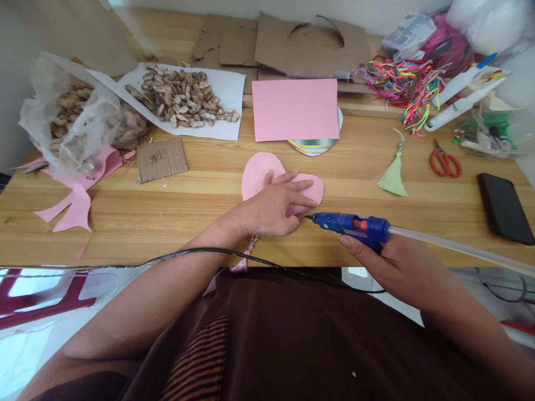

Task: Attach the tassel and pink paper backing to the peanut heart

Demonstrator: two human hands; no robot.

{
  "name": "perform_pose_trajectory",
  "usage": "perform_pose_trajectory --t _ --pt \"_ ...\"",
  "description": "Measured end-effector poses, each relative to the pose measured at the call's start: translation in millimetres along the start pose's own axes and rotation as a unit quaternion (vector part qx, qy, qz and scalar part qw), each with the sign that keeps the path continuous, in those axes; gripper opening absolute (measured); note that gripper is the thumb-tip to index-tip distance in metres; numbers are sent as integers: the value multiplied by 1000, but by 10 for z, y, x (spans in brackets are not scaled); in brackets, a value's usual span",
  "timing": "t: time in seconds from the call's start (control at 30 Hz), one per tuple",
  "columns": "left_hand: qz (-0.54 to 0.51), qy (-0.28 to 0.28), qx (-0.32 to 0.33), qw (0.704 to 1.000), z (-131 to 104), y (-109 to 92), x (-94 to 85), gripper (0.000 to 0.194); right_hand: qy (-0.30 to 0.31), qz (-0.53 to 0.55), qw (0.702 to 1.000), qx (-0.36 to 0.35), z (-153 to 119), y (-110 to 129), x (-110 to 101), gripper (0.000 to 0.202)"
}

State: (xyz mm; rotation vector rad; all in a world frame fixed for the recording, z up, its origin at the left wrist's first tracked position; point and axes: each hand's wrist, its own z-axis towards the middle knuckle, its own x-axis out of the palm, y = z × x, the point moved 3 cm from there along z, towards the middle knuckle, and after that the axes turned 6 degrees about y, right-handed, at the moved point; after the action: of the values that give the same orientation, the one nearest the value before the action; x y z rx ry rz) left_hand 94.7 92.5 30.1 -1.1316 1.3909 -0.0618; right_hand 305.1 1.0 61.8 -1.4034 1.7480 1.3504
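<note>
My left hand lies with spread fingers on a pink heart-shaped paper, covering its lower middle. A blue hot glue gun is in my right hand, fingers wrapped round its handle. The gun's nozzle points left and sits close to the thumb of my left hand, by the heart's lower edge. A long clear glue stick sticks out of the gun's back. Behind the heart, a pink paper sheet partly covers a rounded striped piece.
Dried shells lie on white paper, beside a plastic bag. Cardboard lies at the back. Rightward are colourful cords, a pale green tassel, scissors and a phone. A black cable crosses the front edge.
</note>
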Motion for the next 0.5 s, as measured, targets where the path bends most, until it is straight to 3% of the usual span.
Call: perform_pose_trajectory --t 0.3,0.5 --pt "4 40 -12 999 7 -29 -25 48 -17 41 999 18 -110 -112 -22 49" --pt "72 23 3 997 10 31 61 42 -96 214 972 -6 -166 -329 48 50"
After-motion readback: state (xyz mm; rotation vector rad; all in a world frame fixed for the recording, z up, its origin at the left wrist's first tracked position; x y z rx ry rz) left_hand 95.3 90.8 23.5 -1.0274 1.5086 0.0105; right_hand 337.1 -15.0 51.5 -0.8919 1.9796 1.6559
